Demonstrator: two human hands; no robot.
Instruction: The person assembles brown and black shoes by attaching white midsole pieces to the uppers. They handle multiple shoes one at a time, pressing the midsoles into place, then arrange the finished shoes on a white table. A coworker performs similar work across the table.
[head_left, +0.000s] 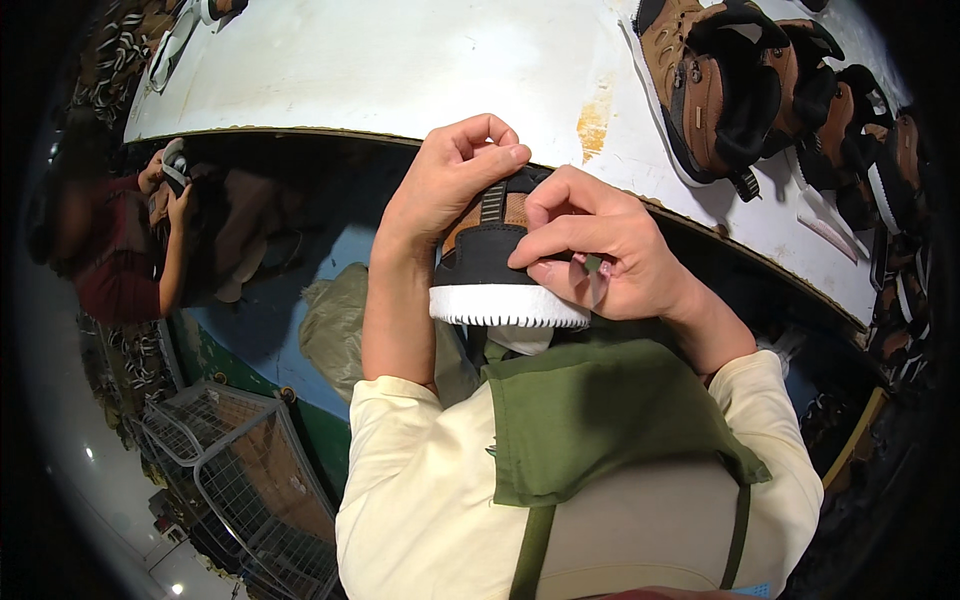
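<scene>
A brown and black shoe [480, 255] with a white sole is held up in front of my chest, its heel and striped pull tab toward me. Dark stitch-like marks run along the sole's lower edge. My left hand [455, 170] is closed on the shoe's collar at the top. My right hand [610, 245] is at the shoe's right side, its fingertips pinched against the black heel panel. Tucked in that hand is a small shiny tool [590, 280] with two blade-like parts; its exact kind is hidden by the fingers.
Beyond my hands stretches a white table [400, 70] with a curved near edge. Several brown and black shoes [710, 90] stand along its right side. At left, a co-worker [120, 240] handles a shoe. A wire cart [250, 450] stands lower left, near a plastic bag [335, 320].
</scene>
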